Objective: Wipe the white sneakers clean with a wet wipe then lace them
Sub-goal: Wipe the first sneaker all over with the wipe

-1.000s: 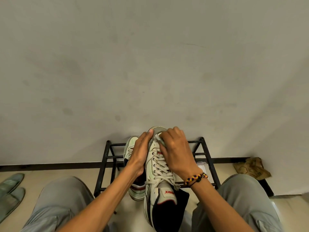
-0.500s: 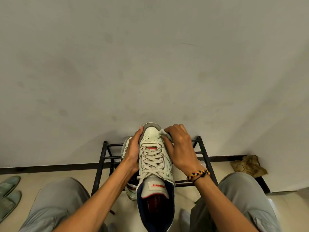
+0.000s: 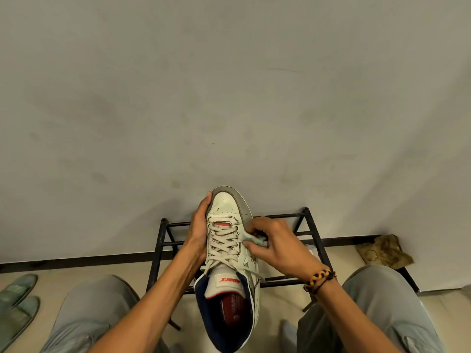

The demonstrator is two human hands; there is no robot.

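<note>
Sneaker (image 3: pixel 230 253): white, laced, toe pointing away, held up between the knees above the black shoe rack (image 3: pixel 314 240).
Left hand (image 3: pixel 200 229): curled round the sneaker's left side, thumb near the toe.
Right hand (image 3: pixel 274 247): fingers pinch the wet wipe (image 3: pixel 251 239) against the sneaker's right side beside the laces.
Floor (image 3: pixel 433 309): green slippers (image 3: pixel 16 307) at far left.

sneaker (image 3: pixel 233 240): white, navy lining, red insole and tongue logo. Rack (image 3: pixel 309 234) behind it: black. Bracelet (image 3: pixel 319 276): yellow-black braid. Trousers (image 3: pixel 382 309): grey.
</note>
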